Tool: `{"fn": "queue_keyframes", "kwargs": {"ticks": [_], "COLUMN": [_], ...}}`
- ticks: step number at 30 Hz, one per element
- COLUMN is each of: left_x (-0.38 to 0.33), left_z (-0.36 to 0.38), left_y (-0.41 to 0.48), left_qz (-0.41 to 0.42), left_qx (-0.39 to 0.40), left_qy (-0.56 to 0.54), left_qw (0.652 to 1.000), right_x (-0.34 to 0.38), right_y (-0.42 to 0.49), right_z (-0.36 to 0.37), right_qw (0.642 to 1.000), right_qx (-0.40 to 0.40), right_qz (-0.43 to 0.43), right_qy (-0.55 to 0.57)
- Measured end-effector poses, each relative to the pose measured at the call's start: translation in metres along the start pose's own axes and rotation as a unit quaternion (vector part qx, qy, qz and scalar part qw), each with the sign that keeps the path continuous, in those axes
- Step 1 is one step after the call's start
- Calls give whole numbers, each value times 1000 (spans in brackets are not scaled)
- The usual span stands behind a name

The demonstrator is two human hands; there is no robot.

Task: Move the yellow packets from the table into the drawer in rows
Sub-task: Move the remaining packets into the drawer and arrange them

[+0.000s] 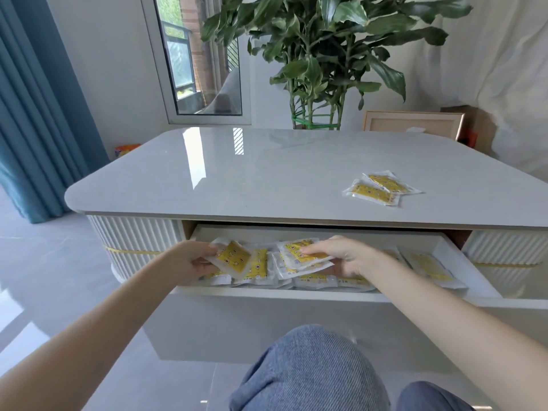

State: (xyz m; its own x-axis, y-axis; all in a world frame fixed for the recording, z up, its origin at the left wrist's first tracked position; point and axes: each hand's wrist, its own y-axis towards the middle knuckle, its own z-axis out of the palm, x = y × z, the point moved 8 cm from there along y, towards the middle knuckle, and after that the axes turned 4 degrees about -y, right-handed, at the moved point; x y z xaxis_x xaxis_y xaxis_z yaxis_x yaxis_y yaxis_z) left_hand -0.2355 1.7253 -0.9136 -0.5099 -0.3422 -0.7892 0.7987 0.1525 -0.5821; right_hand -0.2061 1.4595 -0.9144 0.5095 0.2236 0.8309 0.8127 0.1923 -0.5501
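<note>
Both your hands are over the open drawer (296, 294), which juts toward you from under the tabletop (237, 179). Your left hand (189, 261), toward the drawer's nine o'clock end, pinches a single packet (234, 258) by its left edge, thumb on top and fingers beneath. The packet hangs tilted above those already laid down. Held by one edge like that, it should be easy to slide into a gap.

Your right hand (345, 255), a little past the drawer's centre toward three o'clock, is curled round a small stack (302, 254) of what look like two or three packets, fingers across the top. Keeping them flat probably keeps them squared for setting down together.

Below your hands a front row (317, 281) of packets runs along the drawer's six o'clock wall, and more flat packets (430, 266) lie toward the three o'clock end. How tidy the rows are under your hands I cannot tell.

At about two o'clock from the drawer, a loose pair (382, 188) of packets overlaps on the tabletop, well apart from both hands. By my reading you are near the end: place what you hold, then fetch that pair. The glossy wrappers look slippery, so lay each one flat or it may skate over its neighbours.
</note>
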Motion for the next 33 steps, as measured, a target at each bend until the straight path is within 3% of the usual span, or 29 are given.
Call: {"fn": "queue_keyframes", "kwargs": {"ticks": [8,11,16,20,23,26,29,33], "left_x": [8,3,-13,-12,4,14,19,21], "left_z": [-3,-10,9,45,68,82,96,120], "left_y": [41,48,49,47,42,42,42,32], "left_qz": [-31,-14,98,178,175,169,172,199], "left_qx": [-101,-144,-105,-18,45,76,107,141], "left_qy": [6,137,432,653,723,740,719,726], "left_qw": [994,980,890,736,667,647,665,644], "right_x": [-2,-2,-3,-7,-15,-28,-35,-21], "right_y": [27,32,37,46,57,74,90,73], "right_z": [-7,-5,-6,-16,-30,-40,-44,-48], "right_qw": [999,998,997,996,993,990,989,970], "right_qx": [-52,-56,-72,-88,-115,-125,-130,-194], "right_qz": [-8,-13,-5,15,38,64,63,24], "right_qy": [-11,-16,0,11,-13,-18,-27,-147]}}
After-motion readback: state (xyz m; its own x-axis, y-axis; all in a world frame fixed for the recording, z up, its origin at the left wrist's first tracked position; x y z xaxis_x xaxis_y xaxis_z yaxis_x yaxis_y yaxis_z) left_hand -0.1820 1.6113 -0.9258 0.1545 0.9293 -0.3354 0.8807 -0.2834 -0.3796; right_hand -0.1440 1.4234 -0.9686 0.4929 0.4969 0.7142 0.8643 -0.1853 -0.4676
